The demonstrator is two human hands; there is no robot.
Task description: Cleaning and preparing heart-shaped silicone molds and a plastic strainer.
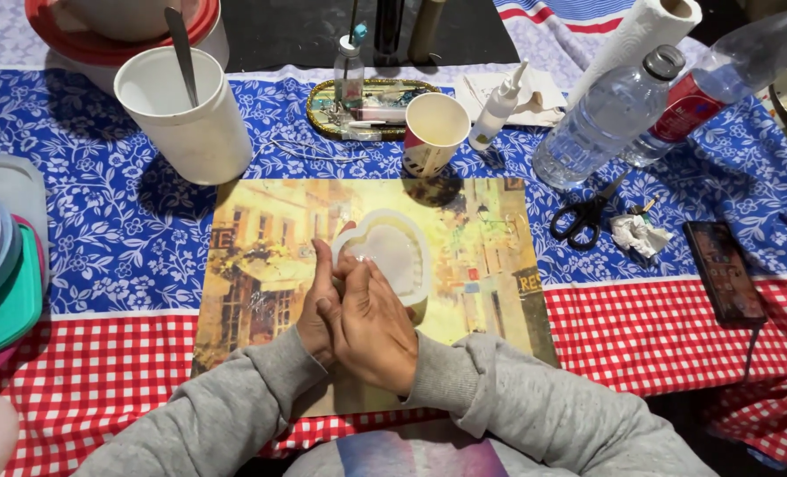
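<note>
We find both hands pressed together near the front edge of the table, the right hand (374,325) lying over the left hand (318,305), fingers narrow and reaching onto the mould (393,252). Whether either hand grips the mould we cannot tell. It is heart-shaped, whitish and translucent, lying flat on the mat (261,265).

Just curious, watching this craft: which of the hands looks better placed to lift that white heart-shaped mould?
Probably the right hand: it lies on top, fingers at the heart-shaped mould. The left hand sits partly beneath it.
</note>
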